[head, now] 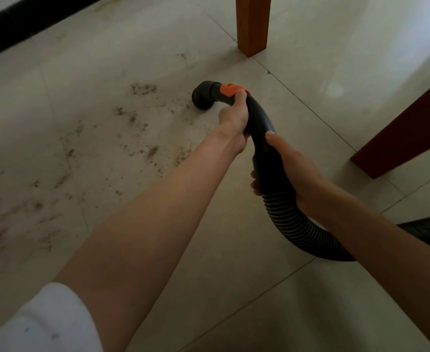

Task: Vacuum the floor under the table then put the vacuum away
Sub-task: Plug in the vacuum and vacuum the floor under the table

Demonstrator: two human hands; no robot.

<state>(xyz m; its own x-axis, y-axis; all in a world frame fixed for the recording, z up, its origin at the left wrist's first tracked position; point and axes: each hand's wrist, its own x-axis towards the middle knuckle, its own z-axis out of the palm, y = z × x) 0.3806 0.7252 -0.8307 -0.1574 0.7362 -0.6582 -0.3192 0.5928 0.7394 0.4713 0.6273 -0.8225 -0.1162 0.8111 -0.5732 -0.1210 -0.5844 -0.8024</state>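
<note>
Beside the nozzle (203, 97): scattered debris (135, 118), two table legs (253, 24).

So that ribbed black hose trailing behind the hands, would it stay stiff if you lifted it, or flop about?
Probably floppy: the ribbed hose already bends in a loose curve on the tiled floor. It likely drags and swings behind when pulled. The smooth curved handle looks rigid by contrast, which may be why the left hand and the right hand both hold there.
</note>
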